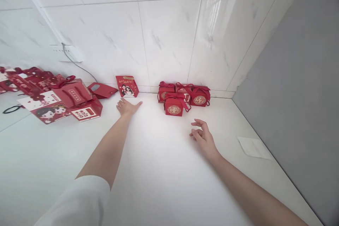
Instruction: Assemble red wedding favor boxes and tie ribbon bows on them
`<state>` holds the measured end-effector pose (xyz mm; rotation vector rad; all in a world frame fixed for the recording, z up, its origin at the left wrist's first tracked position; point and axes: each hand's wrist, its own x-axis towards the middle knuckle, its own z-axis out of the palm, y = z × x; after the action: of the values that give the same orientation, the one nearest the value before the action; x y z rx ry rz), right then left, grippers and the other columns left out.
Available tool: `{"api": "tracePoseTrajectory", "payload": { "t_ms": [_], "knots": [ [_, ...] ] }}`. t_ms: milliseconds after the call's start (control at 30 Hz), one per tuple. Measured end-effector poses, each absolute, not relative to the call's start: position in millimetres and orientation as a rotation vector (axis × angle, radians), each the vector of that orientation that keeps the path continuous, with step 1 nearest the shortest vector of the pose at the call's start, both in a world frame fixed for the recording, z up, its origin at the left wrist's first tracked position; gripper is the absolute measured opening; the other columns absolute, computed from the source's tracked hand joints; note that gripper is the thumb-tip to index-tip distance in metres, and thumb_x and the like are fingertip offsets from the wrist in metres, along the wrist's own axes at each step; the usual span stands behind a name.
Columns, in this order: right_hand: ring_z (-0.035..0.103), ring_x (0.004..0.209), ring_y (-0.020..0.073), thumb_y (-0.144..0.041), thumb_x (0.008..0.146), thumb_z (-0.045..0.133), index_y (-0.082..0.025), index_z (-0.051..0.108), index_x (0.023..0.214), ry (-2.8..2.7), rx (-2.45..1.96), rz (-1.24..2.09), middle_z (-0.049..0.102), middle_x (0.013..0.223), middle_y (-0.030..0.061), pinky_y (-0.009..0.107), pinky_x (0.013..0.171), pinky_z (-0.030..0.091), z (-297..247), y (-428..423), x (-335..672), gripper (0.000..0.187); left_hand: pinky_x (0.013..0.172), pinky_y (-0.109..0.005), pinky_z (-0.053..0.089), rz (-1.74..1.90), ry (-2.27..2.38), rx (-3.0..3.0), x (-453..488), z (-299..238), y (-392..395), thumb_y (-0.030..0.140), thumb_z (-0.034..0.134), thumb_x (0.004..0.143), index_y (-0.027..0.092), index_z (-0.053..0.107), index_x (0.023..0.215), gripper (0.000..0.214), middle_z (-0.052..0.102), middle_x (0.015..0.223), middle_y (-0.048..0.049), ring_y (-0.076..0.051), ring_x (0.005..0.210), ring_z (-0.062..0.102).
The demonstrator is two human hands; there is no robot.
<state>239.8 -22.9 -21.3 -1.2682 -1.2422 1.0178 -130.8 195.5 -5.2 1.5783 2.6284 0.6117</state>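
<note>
My left hand (127, 107) is spread open on the white surface, just in front of a red card-like box (127, 86) with a printed couple that leans at the wall. Whether the fingertips touch it I cannot tell. Over to the right, my right hand (203, 136) hovers with loosely curled fingers apart and nothing in them. Nearest to it is a small red gift box (173, 106) with gold lettering and a ribbon bow. Behind that one, a row of similar ribboned gift boxes (200, 96) stands against the wall.
Several red and white gift boxes and bags (74, 93) are heaped at the left, with a black loop (12, 109) beside them. A grey cable (79, 65) runs down from a wall socket (67, 53). A white sheet (254, 147) lies near the grey panel (296, 88) on the right.
</note>
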Motion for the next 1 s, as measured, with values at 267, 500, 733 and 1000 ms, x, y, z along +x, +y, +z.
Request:
{"api": "tracePoseTrajectory", "payload": {
  "t_ms": [267, 500, 733, 1000],
  "knots": [
    [0.065, 0.08, 0.0165, -0.044, 0.09, 0.055, -0.031, 0.043, 0.128, -1.234, -1.297, 1.044, 0.054, 0.129, 0.0057, 0.037, 0.077, 0.049, -16.7, -19.1, 239.7, 0.042, 0.122, -0.053, 0.004, 0.733, 2.642, 1.455, -142.3, -1.9, 239.3, 0.083, 0.066, 0.055, -0.006, 0.002, 0.154, 0.148, 0.011, 0.16, -0.0334, -0.041, 0.152, 0.007],
    [0.065, 0.076, 0.0166, -0.043, 0.091, 0.054, -0.03, 0.044, 0.127, -1.245, -1.321, 1.04, 0.058, 0.124, 0.0055, 0.036, 0.072, 0.049, -18.6, -16.0, 237.7, 0.04, 0.12, -0.055, 0.015, 1.022, 2.583, 1.434, -152.7, 4.6, 262.2, 0.07, 0.073, 0.062, -0.003, -0.003, 0.153, 0.14, 0.032, 0.152, -0.0342, -0.041, 0.145, 0.03],
    [0.065, 0.075, 0.0169, -0.041, 0.091, 0.052, -0.029, 0.044, 0.126, -1.252, -1.322, 1.027, 0.059, 0.12, 0.0056, 0.036, 0.071, 0.05, -16.2, -14.2, 236.8, 0.038, 0.118, -0.053, 0.024, 1.15, 2.529, 1.356, -148.5, 12.4, 253.5, 0.056, 0.078, 0.065, -0.001, 0.01, 0.154, 0.126, 0.039, 0.147, -0.0321, -0.044, 0.14, 0.036],
    [0.065, 0.072, 0.0168, -0.041, 0.087, 0.053, -0.027, 0.045, 0.125, -1.256, -1.285, 1.004, 0.06, 0.117, 0.0055, 0.037, 0.072, 0.051, -17.8, -12.2, 236.5, 0.041, 0.101, -0.033, 0.049, 1.417, 2.063, 1.399, -130.2, 22.0, 197.7, 0.049, 0.015, 0.098, 0.017, 0.024, 0.152, 0.064, 0.051, 0.146, -0.0112, -0.02, 0.127, 0.057]
  ]
}}
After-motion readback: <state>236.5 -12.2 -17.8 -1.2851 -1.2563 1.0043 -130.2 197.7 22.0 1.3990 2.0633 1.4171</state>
